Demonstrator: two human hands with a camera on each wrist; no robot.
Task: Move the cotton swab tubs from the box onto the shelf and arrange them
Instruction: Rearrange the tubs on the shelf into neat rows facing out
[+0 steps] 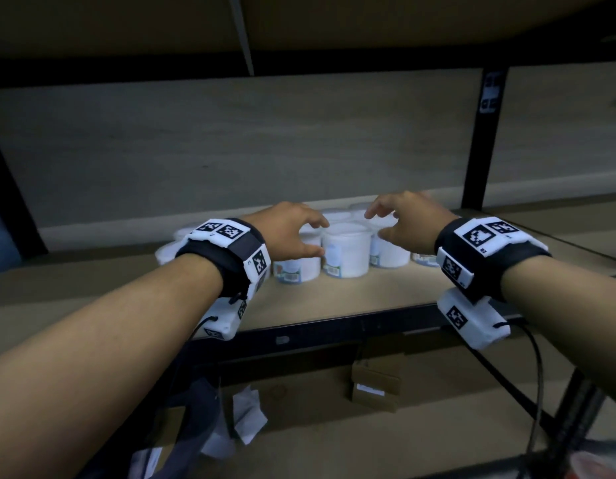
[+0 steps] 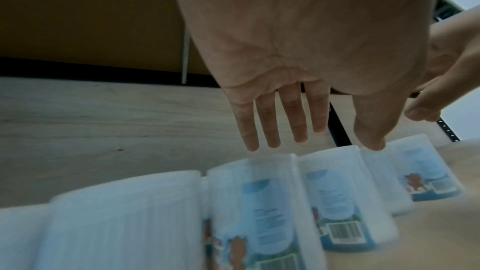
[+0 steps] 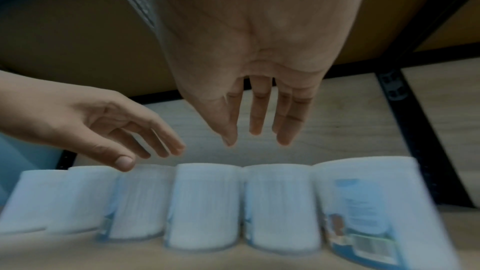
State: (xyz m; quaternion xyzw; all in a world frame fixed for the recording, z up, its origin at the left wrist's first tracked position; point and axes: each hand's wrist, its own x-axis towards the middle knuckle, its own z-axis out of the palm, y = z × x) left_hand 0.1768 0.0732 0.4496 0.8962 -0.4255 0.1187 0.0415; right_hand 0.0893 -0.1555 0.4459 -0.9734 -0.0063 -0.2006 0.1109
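Above the clustered cotton swab tubs (image 1: 346,250) on the shelf (image 1: 368,288), left hand (image 1: 289,233) and right hand (image 1: 406,219) hover with fingers spread, holding nothing.

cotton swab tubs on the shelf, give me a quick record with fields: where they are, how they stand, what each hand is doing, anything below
tubs: a cluster of white cotton swab tubs, upright, packed side by side
location: on the wooden shelf, set back from its front edge
left hand: open, fingers spread above the tubs, holding nothing
right hand: open, fingers hanging above the tubs, holding nothing
labels: blue with barcode on some tubs, print too blurred to read
below shelf: small cardboard box
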